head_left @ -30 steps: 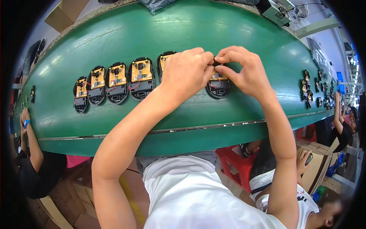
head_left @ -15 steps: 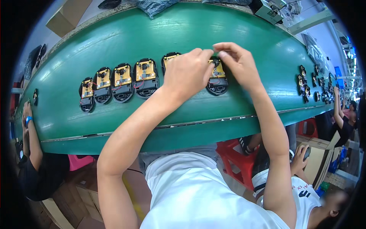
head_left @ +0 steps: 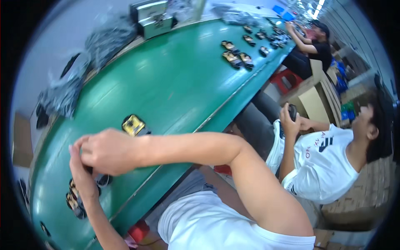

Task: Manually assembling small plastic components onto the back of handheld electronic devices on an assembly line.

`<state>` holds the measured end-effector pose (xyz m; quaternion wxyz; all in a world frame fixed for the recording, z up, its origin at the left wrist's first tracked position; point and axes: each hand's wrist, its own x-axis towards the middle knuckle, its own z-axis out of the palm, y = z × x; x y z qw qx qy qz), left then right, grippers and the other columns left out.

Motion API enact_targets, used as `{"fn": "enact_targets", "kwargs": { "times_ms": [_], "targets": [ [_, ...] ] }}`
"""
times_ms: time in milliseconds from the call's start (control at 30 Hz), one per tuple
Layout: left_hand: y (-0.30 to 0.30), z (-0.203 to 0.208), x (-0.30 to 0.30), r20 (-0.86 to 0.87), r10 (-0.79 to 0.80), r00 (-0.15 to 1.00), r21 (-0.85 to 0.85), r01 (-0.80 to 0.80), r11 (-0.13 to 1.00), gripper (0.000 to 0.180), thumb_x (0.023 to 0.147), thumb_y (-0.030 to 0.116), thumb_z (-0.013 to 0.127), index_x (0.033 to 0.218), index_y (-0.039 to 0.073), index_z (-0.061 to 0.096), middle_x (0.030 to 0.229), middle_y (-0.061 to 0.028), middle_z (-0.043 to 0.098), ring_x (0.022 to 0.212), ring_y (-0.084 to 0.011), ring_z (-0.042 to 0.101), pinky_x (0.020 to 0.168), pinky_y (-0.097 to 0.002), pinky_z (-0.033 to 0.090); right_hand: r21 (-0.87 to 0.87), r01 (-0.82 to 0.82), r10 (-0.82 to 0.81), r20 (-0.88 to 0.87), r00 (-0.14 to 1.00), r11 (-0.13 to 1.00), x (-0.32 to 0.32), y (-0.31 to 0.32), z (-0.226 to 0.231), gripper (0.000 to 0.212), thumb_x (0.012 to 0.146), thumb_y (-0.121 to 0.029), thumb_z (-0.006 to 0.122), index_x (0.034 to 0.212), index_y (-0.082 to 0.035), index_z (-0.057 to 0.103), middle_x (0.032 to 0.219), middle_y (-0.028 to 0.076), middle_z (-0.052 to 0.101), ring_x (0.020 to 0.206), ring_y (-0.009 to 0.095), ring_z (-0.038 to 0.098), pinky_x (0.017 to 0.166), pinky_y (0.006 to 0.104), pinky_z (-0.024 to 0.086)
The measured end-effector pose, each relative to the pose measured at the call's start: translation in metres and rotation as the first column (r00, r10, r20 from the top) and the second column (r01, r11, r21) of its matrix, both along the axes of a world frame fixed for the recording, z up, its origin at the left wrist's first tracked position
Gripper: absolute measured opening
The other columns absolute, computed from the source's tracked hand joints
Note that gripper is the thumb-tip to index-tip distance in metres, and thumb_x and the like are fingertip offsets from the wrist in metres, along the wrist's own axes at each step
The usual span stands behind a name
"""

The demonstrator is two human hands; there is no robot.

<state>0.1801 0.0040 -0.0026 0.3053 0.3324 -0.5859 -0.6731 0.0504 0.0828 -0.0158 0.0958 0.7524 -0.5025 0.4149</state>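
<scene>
My left hand (head_left: 82, 171) and my right hand (head_left: 110, 153) meet over the near left of the green table. My right fingers are curled and my left fingers press together against them; whatever lies between them is hidden. Just beyond my right wrist sits an opened black computer mouse base (head_left: 134, 125) with a yellow circuit board, partly covered by my forearm. Under my hands shows the dark lower end of another mouse base (head_left: 103, 180). More mouse bases (head_left: 76, 204) lie beside my left wrist, partly covered.
The green table (head_left: 175, 75) runs far to the right, with several mouse bases (head_left: 232, 59) on it. A person in white (head_left: 316, 162) at the right holds a black mouse (head_left: 292, 111). Plastic bags (head_left: 110, 39) and a metal box (head_left: 155, 25) line the far edge.
The view has swung to the right, bringing the neighbouring person into fuller sight. Both hands have left the rightmost mouse base and now meet further left along the row.
</scene>
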Motion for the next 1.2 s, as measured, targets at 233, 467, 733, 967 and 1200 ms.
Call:
{"fn": "enact_targets", "kwargs": {
  "times_ms": [233,467,733,967,1200],
  "targets": [
    [-0.013,-0.01,0.025,0.024,-0.189,0.982,-0.239,0.189,0.952,0.043,0.107,0.036,0.041,0.117,0.0,0.061,0.067,0.0064,0.054,0.046,0.0017,0.031,0.041,-0.0188,0.019,0.032,0.06,-0.066,0.234,0.97,0.998,-0.007,0.016,0.005,0.016,0.079,-0.018,0.072,0.089,-0.007,0.064,0.088,0.008,0.066,0.084,0.03,0.066,0.069,0.0415,0.055],
    [-0.023,-0.03,0.032,0.036,-0.173,0.984,-0.208,0.177,0.962,0.017,0.101,0.019,0.058,0.106,0.002,0.059,0.078,0.0063,0.057,0.053,0.0034,0.031,0.046,-0.0174,0.018,0.076,0.028,-0.048,0.277,0.96,0.997,-0.01,0.006,-0.009,0.022,0.078,-0.022,0.075,0.094,-0.008,0.068,0.088,0.009,0.065,0.082,0.03,0.065,0.072,0.0415,0.053],
    [-0.012,-0.03,0.032,0.034,-0.164,0.986,-0.261,0.167,0.951,0.019,0.099,0.021,0.062,0.09,0.008,0.052,0.075,0.0071,0.052,0.056,0.0033,0.032,0.048,-0.018,0.018,-0.013,-0.031,0.033,0.273,0.961,0.999,-0.005,0.01,-0.016,0.021,0.079,-0.016,0.073,0.097,-0.008,0.068,0.089,0.008,0.065,0.083,0.029,0.065,0.071,0.0408,0.054],
    [-0.009,-0.037,0.036,0.055,-0.184,0.981,-0.354,0.191,0.916,0.019,0.101,0.02,0.057,0.089,0.006,0.051,0.076,0.0054,0.052,0.059,0.0014,0.033,0.051,-0.0186,0.021,-0.02,-0.086,0.088,0.375,0.923,0.996,-0.006,0.017,-0.023,0.02,0.081,-0.015,0.073,0.097,-0.007,0.065,0.089,0.009,0.065,0.083,0.03,0.065,0.072,0.0415,0.054],
    [-0.017,-0.045,0.041,0.091,-0.17,0.981,-0.417,0.192,0.888,0.021,0.104,0.02,0.053,0.087,0.009,0.049,0.071,0.0088,0.041,0.058,0.0017,0.027,0.051,-0.0198,0.017,-0.011,-0.107,0.102,0.42,0.902,0.994,0.0,0.013,-0.032,0.023,0.08,-0.014,0.071,0.1,-0.006,0.064,0.091,0.01,0.064,0.084,0.032,0.065,0.073,0.0426,0.053]
  ]
}}
